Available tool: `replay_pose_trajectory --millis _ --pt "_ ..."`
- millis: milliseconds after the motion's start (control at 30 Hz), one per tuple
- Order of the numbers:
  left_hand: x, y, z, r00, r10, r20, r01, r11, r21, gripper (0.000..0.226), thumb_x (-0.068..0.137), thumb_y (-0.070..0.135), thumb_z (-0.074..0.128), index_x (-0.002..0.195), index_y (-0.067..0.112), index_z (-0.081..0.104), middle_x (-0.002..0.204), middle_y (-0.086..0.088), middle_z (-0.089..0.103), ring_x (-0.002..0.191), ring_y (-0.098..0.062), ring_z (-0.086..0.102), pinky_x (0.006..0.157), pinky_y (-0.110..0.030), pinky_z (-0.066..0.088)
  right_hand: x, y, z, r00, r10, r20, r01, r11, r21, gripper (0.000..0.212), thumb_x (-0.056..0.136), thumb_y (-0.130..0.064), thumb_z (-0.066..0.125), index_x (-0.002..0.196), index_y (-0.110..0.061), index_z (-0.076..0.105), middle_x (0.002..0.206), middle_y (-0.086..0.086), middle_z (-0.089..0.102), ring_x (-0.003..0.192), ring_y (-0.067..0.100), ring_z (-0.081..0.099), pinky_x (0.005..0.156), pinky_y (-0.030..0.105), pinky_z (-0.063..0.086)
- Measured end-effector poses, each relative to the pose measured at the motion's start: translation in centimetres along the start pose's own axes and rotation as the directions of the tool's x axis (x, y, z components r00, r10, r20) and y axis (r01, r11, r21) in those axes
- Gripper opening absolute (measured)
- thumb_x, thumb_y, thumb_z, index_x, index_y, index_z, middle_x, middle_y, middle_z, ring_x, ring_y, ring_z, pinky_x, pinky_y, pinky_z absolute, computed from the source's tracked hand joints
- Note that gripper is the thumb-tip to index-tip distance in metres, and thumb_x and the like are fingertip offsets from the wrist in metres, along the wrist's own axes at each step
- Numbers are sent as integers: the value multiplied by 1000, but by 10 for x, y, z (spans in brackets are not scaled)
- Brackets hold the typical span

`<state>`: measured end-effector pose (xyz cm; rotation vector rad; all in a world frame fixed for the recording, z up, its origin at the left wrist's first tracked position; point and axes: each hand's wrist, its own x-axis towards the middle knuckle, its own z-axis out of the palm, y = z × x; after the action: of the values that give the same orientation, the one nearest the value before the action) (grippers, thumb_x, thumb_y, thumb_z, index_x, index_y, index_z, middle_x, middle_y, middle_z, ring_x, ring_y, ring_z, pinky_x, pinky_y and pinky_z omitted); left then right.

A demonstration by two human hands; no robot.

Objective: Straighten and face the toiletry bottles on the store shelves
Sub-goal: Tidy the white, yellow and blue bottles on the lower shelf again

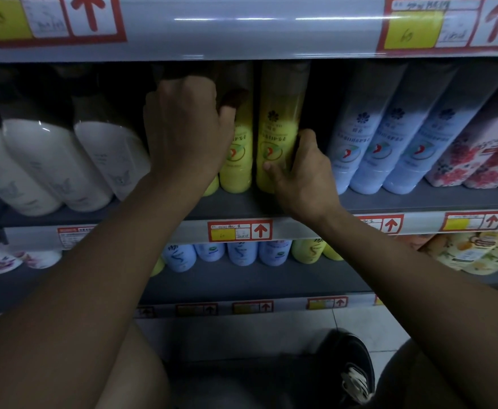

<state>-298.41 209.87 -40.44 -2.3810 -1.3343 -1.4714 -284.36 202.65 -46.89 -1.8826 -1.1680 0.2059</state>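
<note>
Both hands on middle shelf. Left hand closed over a yellow bottle, mostly hidden behind it, thumb on the next yellow bottle. Right hand gripping lower right side of rightmost yellow bottle, label facing out. Blue bottles just right, white bottles left.

This is a shop; long shelves stacked one over the other hold rows of the same bottles, yellow bottles, blue bottles and white bottles; price tags with red arrows sit along each shelf edge above a tiled floor.
</note>
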Motion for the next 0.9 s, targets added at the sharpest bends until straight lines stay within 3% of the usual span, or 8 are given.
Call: replay_pose_trajectory --millis 133,300,433,500,600,767,900 --pt "0 1 1 1000 -1 -3 1 999 -35 37 87 21 69 63 21 40 64 -4 38 66 -23 38 68 -34 27 0 1 1 1000 -10 -5 10 1000 0 41 91 -28 75 118 -14 46 119 8 68 110 31 66 90 53 55" --pt "-4 -1 2 999 23 -37 -25 999 -33 28 86 21 73 66 7 58 68 -3 38 71 -20 35 66 -32 23 2 2 4 1000 -16 -5 16 1000 13 41 91 -27 75 118 -13 48 118 8 68 110 30 65 90 52 55" --pt "-3 -2 -1 996 66 -67 -69 996 -47 37 83 20 75 66 23 42 63 2 37 64 -15 33 63 -27 20 3 3 5 1000 -16 -3 16 1000 25 40 92 -26 74 118 -12 47 118 9 68 109 30 66 90 52 56" --pt "-4 -4 -1 992 98 -86 -103 993 -60 39 82 17 75 67 24 40 62 3 35 63 -14 32 62 -23 18 3 3 5 1000 -16 3 16 1000 19 39 93 -26 73 118 -13 47 118 9 68 109 30 65 90 52 55" --pt "-6 -5 -1 985 145 -93 -151 987 -60 35 84 14 70 70 22 40 64 1 34 65 -17 34 62 -28 21 4 4 6 1000 -21 10 22 1000 -21 38 93 -30 72 116 -13 46 116 11 68 108 34 65 89 56 54" --pt "-12 -8 -1 969 241 -48 -243 970 -22 17 90 22 65 84 6 62 71 -13 51 70 -32 51 63 -29 29 2 8 1 999 -42 9 43 984 -172 40 94 -43 69 114 -12 52 105 14 70 96 38 66 79 49 56" --pt "-21 -2 -2 959 284 25 -275 945 -175 17 92 18 63 105 12 73 82 0 49 70 -15 49 66 -25 37 0 13 -6 995 -84 45 93 961 -259 40 90 -51 63 103 -13 62 94 11 72 86 35 68 73 47 57"
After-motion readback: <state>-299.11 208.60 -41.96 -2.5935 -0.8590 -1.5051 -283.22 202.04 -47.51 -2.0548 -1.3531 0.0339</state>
